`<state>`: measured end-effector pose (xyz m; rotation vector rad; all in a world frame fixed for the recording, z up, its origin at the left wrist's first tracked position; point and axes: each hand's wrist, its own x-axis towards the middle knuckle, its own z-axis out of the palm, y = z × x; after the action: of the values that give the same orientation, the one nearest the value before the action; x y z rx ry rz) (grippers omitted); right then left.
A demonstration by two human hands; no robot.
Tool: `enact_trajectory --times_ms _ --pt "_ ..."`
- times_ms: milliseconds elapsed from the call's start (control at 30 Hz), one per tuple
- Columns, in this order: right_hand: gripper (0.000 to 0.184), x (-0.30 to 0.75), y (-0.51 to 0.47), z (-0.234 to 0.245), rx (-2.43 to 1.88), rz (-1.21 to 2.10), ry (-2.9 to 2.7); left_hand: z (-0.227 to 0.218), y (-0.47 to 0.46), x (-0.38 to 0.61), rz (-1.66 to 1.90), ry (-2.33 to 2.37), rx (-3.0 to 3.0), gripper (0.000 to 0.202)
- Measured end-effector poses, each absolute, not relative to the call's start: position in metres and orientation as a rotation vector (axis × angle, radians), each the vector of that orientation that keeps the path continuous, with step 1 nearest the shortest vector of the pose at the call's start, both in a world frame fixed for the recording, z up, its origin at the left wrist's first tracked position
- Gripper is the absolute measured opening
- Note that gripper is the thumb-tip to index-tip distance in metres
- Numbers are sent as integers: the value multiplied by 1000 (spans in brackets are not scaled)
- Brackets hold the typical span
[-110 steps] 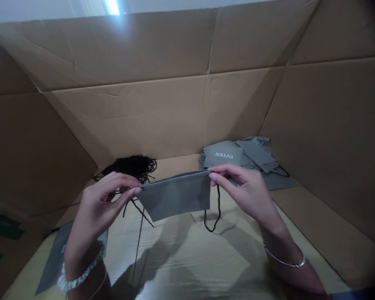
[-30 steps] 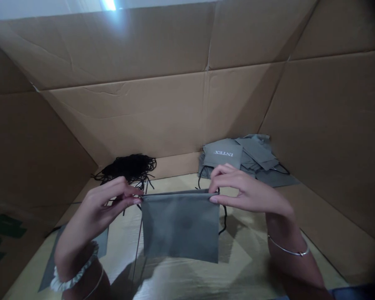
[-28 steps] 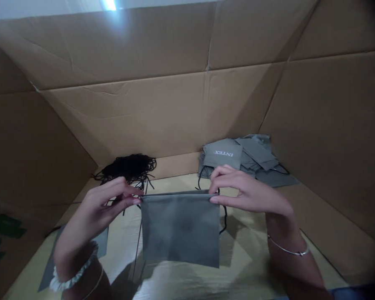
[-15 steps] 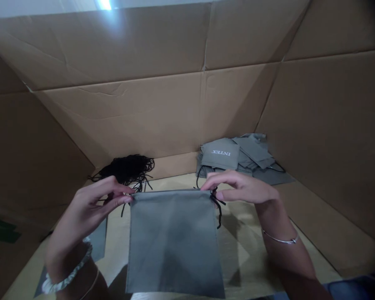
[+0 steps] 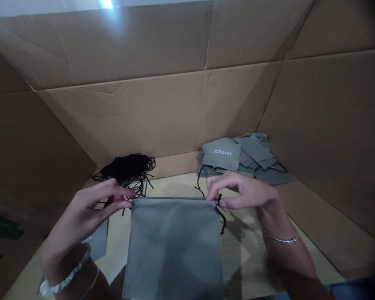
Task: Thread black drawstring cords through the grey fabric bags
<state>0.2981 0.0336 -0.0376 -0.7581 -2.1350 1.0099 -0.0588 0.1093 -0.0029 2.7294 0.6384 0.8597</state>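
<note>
A grey drawstring bag point(image 5: 175, 246) hangs flat between my two hands, its hemmed top edge stretched level. My left hand point(image 5: 93, 212) pinches the top left corner between thumb and fingers, with a bit of black cord showing below it. At the top right corner, my right hand point(image 5: 240, 191) grips the hem beside a knotted black cord point(image 5: 223, 221) that dangles down the bag's side. The bag's lower edge runs out of the picture at the bottom.
A heap of black cords point(image 5: 126, 168) lies at the back left. Stacked grey bags point(image 5: 221, 154), the top one lettered INTEX, sit at the back right. Another grey piece point(image 5: 99, 241) lies behind my left wrist. Cardboard walls point(image 5: 143, 112) surround the table point(image 5: 171, 185).
The bag's top edge has dropped slightly and its lower edge has slid out of the picture. My right hand has shifted a little right; both hands keep their hold.
</note>
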Motion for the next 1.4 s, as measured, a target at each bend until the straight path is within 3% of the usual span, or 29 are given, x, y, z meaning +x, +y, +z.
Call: enact_trajectory --times_ms 333,1100,1400 --pt "13 296 37 -40 -738 1118 -2116 -5 107 -60 895 614 2765 9" --pt "11 273 2 -22 -793 714 -2048 -5 114 -49 757 610 2565 9" --pt "14 276 0 -28 -713 898 -2064 -9 125 -49 802 614 2526 12"
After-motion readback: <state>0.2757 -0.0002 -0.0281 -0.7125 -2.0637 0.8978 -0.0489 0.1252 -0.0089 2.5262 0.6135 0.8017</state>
